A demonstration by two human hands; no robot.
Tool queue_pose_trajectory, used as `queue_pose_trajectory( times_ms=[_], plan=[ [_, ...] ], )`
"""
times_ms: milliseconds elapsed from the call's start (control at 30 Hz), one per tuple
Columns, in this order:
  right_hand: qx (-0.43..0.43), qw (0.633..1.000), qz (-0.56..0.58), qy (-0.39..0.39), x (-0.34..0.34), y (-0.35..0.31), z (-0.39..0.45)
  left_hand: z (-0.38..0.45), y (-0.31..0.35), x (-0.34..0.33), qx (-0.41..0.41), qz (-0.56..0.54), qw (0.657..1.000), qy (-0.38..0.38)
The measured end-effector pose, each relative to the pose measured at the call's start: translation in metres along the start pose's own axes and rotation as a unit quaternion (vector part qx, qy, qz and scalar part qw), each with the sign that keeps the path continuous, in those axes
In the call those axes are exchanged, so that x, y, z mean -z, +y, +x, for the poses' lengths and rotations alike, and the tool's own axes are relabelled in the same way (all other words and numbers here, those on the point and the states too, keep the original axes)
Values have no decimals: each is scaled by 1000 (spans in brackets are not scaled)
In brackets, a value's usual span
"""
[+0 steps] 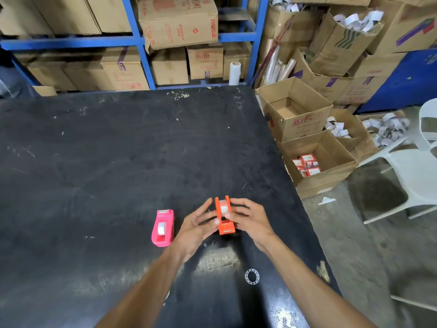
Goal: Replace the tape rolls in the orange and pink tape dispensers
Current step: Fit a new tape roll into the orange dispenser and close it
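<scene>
Down at six o'clock, nearest the lens, an empty white tape core (252,276) lying flat on the black table (94,162). Just above, both hands clamped on the orange dispenser (224,217): left hand (197,229) pressing from nine o'clock with fingers spread, right hand (250,221) gripping from three o'clock, thumb on the clear tape roll (223,207) seated inside. Cutter end turned toward six o'clock. Over at nine o'clock of the left hand, close by but untouched, the pink dispenser (163,228), flat on the table, white roll inside. Off the table edge at two o'clock, open cardboard box (331,162) with small red packets.
</scene>
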State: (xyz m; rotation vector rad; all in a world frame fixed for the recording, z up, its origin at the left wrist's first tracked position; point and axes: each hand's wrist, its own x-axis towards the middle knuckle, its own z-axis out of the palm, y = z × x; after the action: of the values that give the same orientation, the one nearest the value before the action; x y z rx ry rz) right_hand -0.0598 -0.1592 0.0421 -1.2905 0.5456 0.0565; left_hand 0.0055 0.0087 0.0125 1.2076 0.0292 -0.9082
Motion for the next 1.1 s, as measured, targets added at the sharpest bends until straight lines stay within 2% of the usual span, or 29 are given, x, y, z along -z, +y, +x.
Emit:
queue_pose_trajectory(
  times_ms=[200, 400, 600, 733, 867, 1000, 1100],
  plan=[
    [10, 999, -6, 32, -1, 11, 7, 4, -13, -3, 44, 25, 998, 26],
    [-6, 999, -13, 45, 0, 25, 17, 8, -7, -5, 43, 32, 997, 50],
    [-5, 998, -40, 43, 10, 34, 19, 16, -3, -9, 69, 138, 987, 42],
    [49, 978, -191, 74, 6, 34, 26, 24, -14, -8, 50, 179, 979, 87],
    [90, 923, -371, 54, 11, 36, 29, 33, -21, -1, 17, 312, 945, 99],
    [137, 887, -439, 27, 11, 38, 37, 41, -24, -4, 11, 379, 921, 91],
    [133, 875, -464, 22, 12, 42, 45, 47, -28, -5, -1, 403, 910, 98]
  ],
)
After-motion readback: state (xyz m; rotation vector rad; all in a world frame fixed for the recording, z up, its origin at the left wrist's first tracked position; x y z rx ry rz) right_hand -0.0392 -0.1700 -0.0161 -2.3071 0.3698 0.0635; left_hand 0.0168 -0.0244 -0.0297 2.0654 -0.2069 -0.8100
